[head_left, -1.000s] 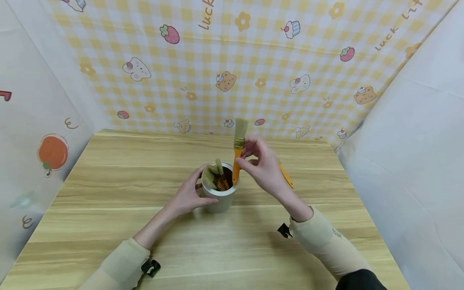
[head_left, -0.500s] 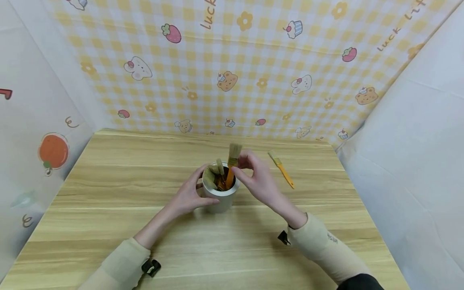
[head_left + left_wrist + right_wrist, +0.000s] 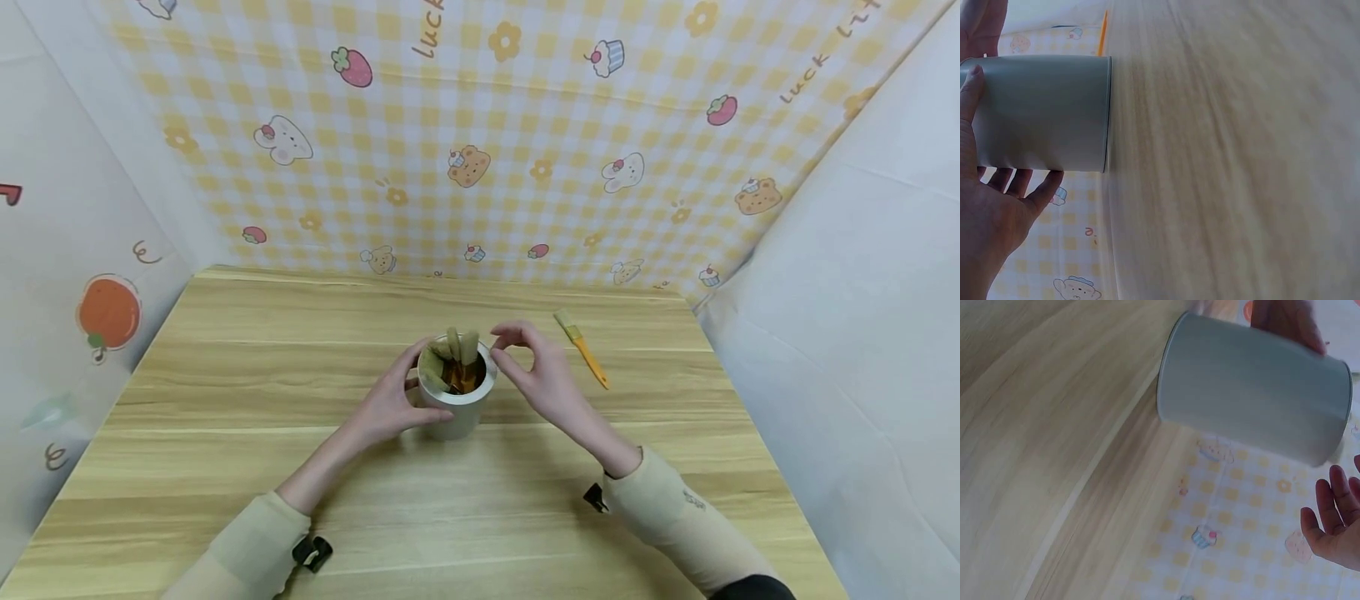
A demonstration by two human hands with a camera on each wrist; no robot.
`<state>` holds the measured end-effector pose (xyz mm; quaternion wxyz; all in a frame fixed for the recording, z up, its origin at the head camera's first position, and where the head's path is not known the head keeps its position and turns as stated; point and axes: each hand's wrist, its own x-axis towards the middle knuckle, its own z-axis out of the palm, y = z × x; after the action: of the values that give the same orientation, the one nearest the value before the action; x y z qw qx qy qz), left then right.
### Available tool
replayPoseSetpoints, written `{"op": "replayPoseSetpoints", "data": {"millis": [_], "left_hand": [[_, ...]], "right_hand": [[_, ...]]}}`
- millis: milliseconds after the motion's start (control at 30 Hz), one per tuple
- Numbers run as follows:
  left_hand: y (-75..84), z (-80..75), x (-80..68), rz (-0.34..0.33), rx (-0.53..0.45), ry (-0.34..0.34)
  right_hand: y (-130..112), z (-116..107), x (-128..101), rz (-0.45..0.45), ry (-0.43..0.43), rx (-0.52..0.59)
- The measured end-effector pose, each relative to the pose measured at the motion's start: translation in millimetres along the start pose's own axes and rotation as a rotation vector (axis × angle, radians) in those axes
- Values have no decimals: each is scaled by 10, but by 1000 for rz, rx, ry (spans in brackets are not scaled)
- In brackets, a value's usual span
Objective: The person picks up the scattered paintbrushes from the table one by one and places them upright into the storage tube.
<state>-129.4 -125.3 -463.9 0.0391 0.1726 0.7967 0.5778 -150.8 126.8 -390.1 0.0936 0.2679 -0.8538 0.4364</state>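
Observation:
A grey cylindrical canister (image 3: 453,421) stands upright on the table, several paintbrushes (image 3: 453,354) inside it with bristles up. My left hand (image 3: 390,404) grips the canister's left side, thumb across the front and fingers round the back; the left wrist view shows the canister wall (image 3: 1047,112) between thumb and fingers. My right hand (image 3: 536,367) is just right of the rim, holding nothing, its fingers loosely bent. In the right wrist view that hand (image 3: 1338,525) hangs apart from the canister's top end. One more paintbrush (image 3: 583,350) with an orange handle lies on the table beyond my right hand.
The wooden table (image 3: 225,400) runs back to a yellow checked cloth (image 3: 420,125). White cloth walls (image 3: 847,317) stand on both sides. Small black clips (image 3: 312,553) are at my sleeve cuffs.
My right hand has lowered a broad orange-handled paintbrush into the canister, let go of it and drawn back slightly right. My left hand has kept its grip on the canister.

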Motion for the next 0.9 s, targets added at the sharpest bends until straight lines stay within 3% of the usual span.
{"op": "replayPoseSetpoints", "data": {"millis": [233, 467, 700, 900], "left_hand": [[3, -4, 1, 0, -2, -2], [-7, -4, -2, 6, -17, -7], [11, -9, -5, -8, -24, -6], [21, -12, -9, 20, -22, -4]], "right_hand": [[174, -205, -7, 77, 34, 17], [510, -377, -2, 157, 39, -8], [871, -519, -25, 227, 13, -100], [1170, -595, -55, 324, -38, -206]]}}
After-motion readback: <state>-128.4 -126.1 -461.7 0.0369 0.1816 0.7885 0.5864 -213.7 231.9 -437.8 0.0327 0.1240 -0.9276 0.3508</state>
